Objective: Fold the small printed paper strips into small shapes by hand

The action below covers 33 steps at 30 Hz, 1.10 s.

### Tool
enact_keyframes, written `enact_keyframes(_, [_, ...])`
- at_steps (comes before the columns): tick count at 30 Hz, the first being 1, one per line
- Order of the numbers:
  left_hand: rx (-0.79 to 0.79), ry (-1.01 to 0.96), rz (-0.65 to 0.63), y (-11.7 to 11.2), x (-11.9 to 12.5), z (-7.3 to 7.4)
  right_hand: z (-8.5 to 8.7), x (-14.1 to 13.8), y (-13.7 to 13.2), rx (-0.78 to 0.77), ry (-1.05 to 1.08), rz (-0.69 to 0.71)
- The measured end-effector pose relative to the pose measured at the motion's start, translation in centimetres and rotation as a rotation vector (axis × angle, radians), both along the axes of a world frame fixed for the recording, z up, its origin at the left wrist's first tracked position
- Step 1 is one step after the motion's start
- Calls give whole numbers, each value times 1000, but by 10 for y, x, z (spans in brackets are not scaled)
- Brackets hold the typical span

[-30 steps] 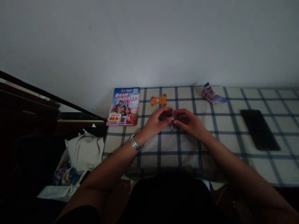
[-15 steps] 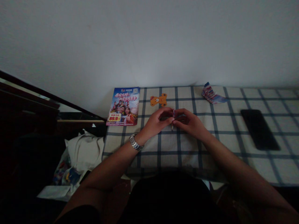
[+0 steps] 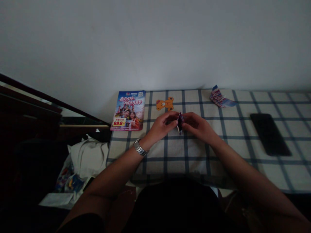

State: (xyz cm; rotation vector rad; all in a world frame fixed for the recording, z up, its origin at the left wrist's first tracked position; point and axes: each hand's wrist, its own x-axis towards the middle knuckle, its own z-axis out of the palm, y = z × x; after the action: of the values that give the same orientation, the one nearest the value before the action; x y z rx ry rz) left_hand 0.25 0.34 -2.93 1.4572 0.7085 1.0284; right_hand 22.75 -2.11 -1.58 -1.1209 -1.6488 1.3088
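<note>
A small piece of folded paper (image 3: 180, 123), seen nearly edge-on with a dark gap between its layers, stands between my hands over the checked cloth. My left hand (image 3: 166, 124), with a silver watch on its wrist, pinches the paper's left side between thumb and fingers. From the other side my right hand (image 3: 196, 126) grips it the same way. Fingertips partly hide the paper. Just beyond my left hand lies a flat orange bear cutout (image 3: 165, 103). A creased, pleated piece of printed paper (image 3: 220, 97) rests farther off to the right.
On the left of the checked cloth (image 3: 155, 166) lies a printed flyer stack (image 3: 128, 110). A black phone (image 3: 270, 134) is at the right. White bags (image 3: 87, 157) sit lower, past the left edge. A pale wall (image 3: 170, 45) rises behind.
The folded paper has spread from a thin closed edge to a wider shape with a gap. My fingers have moved slightly apart around it; the other things stay put.
</note>
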Motion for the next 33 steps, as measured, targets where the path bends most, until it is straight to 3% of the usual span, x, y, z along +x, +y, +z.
enact_keyframes(5, [3,-2,4,0,-1,0,-1,1,-1,-114,101,42])
enact_keyframes(16, [64,86,18,4,-6,-2,2,0,2,-207,266,6])
enact_keyframes(33, [183,127,-44,1,-9,10,4,0,2,-188,252,-12])
